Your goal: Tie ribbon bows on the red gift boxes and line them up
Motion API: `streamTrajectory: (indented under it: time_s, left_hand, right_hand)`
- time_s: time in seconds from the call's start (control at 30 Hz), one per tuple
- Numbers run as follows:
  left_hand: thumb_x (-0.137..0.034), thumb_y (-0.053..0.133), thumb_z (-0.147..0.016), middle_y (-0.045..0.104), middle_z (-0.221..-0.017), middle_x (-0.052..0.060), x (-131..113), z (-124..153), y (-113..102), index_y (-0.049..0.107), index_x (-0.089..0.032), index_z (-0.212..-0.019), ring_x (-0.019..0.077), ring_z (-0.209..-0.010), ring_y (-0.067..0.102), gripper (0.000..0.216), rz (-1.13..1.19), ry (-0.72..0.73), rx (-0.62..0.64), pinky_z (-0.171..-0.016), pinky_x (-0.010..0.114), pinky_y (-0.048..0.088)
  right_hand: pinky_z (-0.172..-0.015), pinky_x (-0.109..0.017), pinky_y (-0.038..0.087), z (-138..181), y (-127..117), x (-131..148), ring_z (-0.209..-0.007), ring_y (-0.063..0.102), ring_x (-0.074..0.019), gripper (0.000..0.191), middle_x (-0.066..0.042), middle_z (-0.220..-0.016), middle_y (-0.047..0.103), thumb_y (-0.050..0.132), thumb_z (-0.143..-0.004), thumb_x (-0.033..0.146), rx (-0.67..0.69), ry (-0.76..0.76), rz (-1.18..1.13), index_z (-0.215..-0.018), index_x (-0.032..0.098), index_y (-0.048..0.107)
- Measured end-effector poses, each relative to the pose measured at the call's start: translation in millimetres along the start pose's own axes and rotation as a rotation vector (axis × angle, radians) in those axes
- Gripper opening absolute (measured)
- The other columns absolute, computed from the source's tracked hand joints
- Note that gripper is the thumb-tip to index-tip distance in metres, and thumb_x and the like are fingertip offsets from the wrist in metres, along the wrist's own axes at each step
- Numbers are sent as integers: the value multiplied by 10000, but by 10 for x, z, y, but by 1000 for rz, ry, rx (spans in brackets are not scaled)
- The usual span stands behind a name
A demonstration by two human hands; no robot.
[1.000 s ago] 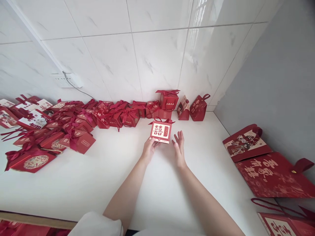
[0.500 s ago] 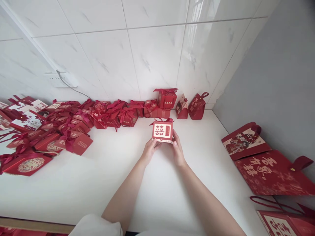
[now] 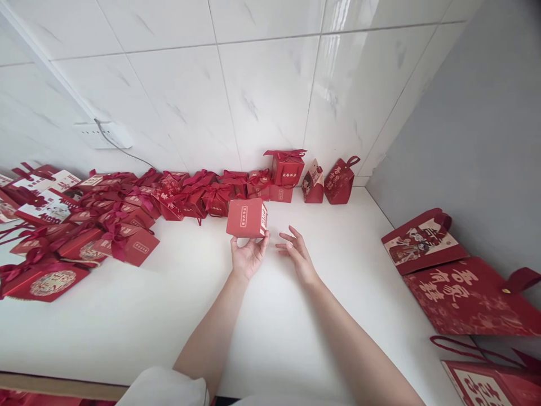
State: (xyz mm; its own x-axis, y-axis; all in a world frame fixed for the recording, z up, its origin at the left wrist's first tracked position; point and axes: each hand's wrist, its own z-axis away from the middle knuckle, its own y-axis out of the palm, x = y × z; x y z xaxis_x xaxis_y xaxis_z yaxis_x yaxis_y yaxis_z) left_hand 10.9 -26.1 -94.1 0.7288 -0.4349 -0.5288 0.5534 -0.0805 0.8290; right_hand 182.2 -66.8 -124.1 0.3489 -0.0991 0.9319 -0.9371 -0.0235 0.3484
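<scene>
A red gift box [image 3: 245,218] with a small framed label on the side facing me is held up by my left hand [image 3: 248,256], whose fingers grip its lower edge. A strip of its white printed face shows at the right. My right hand [image 3: 297,254] is off the box, a little to its right, fingers apart and nothing in them. Behind the held box, a ribboned red box [image 3: 287,169] sits on top of another red box [image 3: 281,194] near the wall.
Many ribbon-tied red boxes [image 3: 127,245] crowd the left and back of the white table [image 3: 203,327]. Two small red boxes with pointed tops [image 3: 339,181] stand at the back right. Red gift bags [image 3: 469,293] lean along the grey right side. A cable [image 3: 122,151] runs from a wall socket.
My right hand has let go of the box and opened. My left hand has moved the box left and turned it, so a plain red side now faces me.
</scene>
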Motion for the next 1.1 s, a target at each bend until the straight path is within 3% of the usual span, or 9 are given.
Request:
streamTrajectory:
  time_s: [0.27, 0.7, 0.83, 0.97, 1.1]
  left_hand:
    - [-548, 401, -819, 563, -1280, 198, 34, 3, 35, 436, -42, -1288, 248, -1276, 496, 691, 108, -58, -4, -1007, 316, 471]
    - [-649, 461, -759, 583, -1250, 173, 70, -12, 23, 579, -124, -1125, 267, -1210, 535, 650, -24, -49, -40, -979, 373, 488]
    - [-482, 617, -754, 598, -1239, 105, 135, -58, 29, 561, -200, -1161, 268, -1214, 526, 498, -302, 136, -99, -1016, 426, 439]
    - [-140, 788, -573, 459, -1395, 17, 218, -62, 81, 454, -339, -1228, 249, -1256, 484, 761, -588, 436, -83, -1056, 451, 391]
    - [-97, 819, -508, 368, -1443, 69, 284, -22, 105, 450, -308, -1205, 272, -1254, 476, 817, -734, 537, -76, -1029, 452, 426]
  right_hand:
    - [-880, -414, 485, -20, 1, 13, -974, 629, -217, 508, -78, -1202, 579, 591, -873, 433, 18, 2, 13, -1327, 291, 413]
    - [-887, -415, 487, -35, -4, -21, -966, 624, -216, 469, -62, -1093, 633, 617, -852, 444, 25, 0, 19, -1267, 282, 470]
    - [-899, -410, 493, -25, 3, -30, -1081, 577, -225, 460, -78, -1242, 558, 569, -877, 467, -48, -8, 14, -1287, 288, 463]
    - [-985, -435, 452, -20, 3, 12, -1283, 437, -233, 508, -48, -1457, 378, 429, -927, 530, -188, -87, 16, -1396, 345, 361]
    - [-954, -436, 471, -30, 2, 77, -1235, 493, -247, 519, -44, -1469, 385, 311, -952, 567, -153, -113, -46, -1413, 333, 353]
